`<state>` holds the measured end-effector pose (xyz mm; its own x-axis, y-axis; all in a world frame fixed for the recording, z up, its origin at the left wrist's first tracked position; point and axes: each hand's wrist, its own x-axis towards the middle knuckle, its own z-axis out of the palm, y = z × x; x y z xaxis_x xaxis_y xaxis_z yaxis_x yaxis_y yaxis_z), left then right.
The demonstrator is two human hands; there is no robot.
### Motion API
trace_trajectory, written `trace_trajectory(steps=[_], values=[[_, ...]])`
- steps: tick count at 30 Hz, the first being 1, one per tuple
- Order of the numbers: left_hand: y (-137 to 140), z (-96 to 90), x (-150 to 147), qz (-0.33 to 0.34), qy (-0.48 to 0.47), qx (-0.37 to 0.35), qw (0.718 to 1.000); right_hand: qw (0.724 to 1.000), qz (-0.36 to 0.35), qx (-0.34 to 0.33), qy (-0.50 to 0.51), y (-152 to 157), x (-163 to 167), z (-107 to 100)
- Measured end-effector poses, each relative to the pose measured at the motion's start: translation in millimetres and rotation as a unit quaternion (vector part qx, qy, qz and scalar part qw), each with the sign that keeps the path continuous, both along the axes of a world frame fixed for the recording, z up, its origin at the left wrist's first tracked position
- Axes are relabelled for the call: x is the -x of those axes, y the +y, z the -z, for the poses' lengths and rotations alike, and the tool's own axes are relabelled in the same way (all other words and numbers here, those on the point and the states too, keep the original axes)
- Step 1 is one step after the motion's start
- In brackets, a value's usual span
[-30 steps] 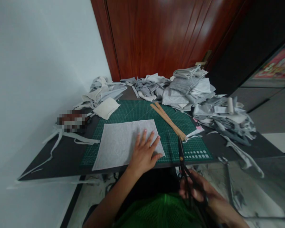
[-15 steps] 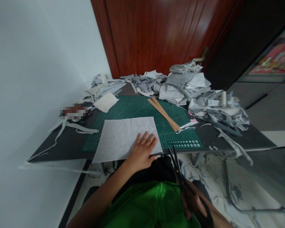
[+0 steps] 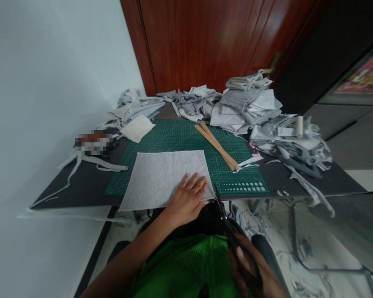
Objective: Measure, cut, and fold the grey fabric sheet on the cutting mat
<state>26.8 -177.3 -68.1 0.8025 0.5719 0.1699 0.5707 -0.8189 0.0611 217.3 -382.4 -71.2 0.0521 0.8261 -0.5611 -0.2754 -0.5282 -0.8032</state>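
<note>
A light grey piece of fabric (image 3: 161,176) lies flat over the front of the green cutting mat (image 3: 170,134), its near edge reaching past the table edge. Spread on its right part, my left hand (image 3: 188,200) presses it down with the fingers apart. My right hand (image 3: 247,263) grips black scissors (image 3: 224,217) by the handles, below the table edge. Their blade tips meet the fabric's lower right corner; whether an edge of cloth lies between the blades I cannot make out. Two tan wooden strips (image 3: 217,147) lie crossed on the mat, right of the fabric.
Folded grey fabric (image 3: 248,101) is stacked at the back right, with loose scraps (image 3: 292,140) beside it. More scraps (image 3: 133,108) and a pale square piece (image 3: 138,128) lie at the left. Thin strips hang over the edge of the dark table (image 3: 90,188). A metal-framed chair (image 3: 329,271) stands at right.
The scissors in my right hand have moved left and up to the fabric's corner, and their blades have come closer together. My left hand stays on the fabric.
</note>
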Motion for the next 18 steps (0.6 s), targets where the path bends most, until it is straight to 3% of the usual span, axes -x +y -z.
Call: trace_trajectory(steps=[18], values=[[-3.1,3.3,-4.0,-0.012,-0.011,-0.011,1.000,0.998,-0.029,-0.034,-0.032,4.0,4.4,-3.2]])
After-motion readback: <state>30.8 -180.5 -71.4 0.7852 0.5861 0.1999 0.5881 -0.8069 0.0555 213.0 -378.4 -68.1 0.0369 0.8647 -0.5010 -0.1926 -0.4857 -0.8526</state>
